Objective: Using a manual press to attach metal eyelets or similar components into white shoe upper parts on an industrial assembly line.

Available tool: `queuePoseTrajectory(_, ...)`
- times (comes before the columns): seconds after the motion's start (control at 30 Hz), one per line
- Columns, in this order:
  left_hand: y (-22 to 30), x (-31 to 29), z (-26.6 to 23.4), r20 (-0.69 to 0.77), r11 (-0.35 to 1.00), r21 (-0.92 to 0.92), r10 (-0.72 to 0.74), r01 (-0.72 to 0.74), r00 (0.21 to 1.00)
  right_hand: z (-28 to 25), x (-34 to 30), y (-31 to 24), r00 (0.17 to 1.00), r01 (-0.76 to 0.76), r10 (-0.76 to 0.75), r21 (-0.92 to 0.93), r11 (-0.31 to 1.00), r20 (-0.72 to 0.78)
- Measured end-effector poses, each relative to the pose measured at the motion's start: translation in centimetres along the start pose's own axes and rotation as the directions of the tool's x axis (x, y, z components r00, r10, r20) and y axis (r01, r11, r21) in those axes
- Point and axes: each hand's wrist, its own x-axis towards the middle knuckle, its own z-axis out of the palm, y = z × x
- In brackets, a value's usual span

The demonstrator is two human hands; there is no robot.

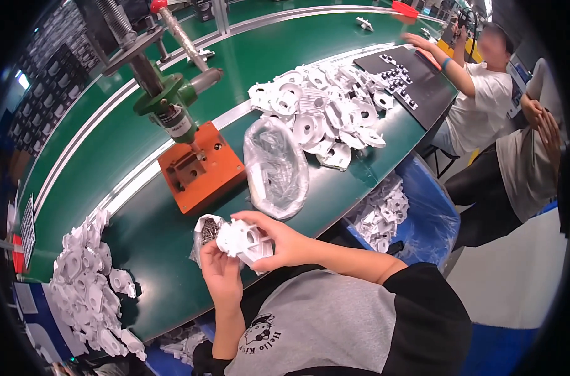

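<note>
Close in front of my body, a white moulded plastic part with a round opening is held between both hands. My right hand grips it from the right, thumb and fingers on either side. From below, the fingers of my left hand close on its left edge. Just beyond my left fingers lies a small open bag of thin brown metal pins or screws, partly hidden by the part. Farther off stands a green lever press over an orange block fixture, with no hand on it.
A clear plastic bag lies right of the fixture. White parts are heaped at the far middle and left. A blue bin of parts stands at right. A co-worker reaches toward a black mat; another person sits nearer.
</note>
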Motion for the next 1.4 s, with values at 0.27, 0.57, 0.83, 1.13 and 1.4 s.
queuePoseTrajectory(0.27,-0.1,-0.6,0.5,0.052,0.997,-0.067,-0.044,0.047,0.998,-0.2,0.3,0.5,0.986,0.133,-0.16,-0.338,0.932,-0.052)
queuePoseTrajectory(0.57,1.2,0.6,-0.2,-0.063,0.979,0.188,0.094,-0.081,0.994,-1.2,-0.8,0.2,0.987,0.158,-0.156,-0.198,0.967,0.023)
queuePoseTrajectory(0.83,3.0,7.7,-3.9,0.246,0.255,0.877,0.493,-0.408,0.835,-6.3,-1.4,1.6,0.898,-0.02,-0.197,-0.485,0.874,-0.393)
queuePoseTrajectory(1.13,1.1,16.3,-3.8,0.493,-0.233,0.869,0.338,-0.437,0.801,-9.3,3.0,6.5,0.883,-0.129,-0.227,-0.678,0.724,-0.411)
queuePoseTrajectory(1.4,0.6,16.9,-3.6,0.525,-0.073,0.841,0.352,-0.536,0.775,-9.4,3.1,7.3,0.858,-0.108,-0.358,-0.812,0.574,-0.367)
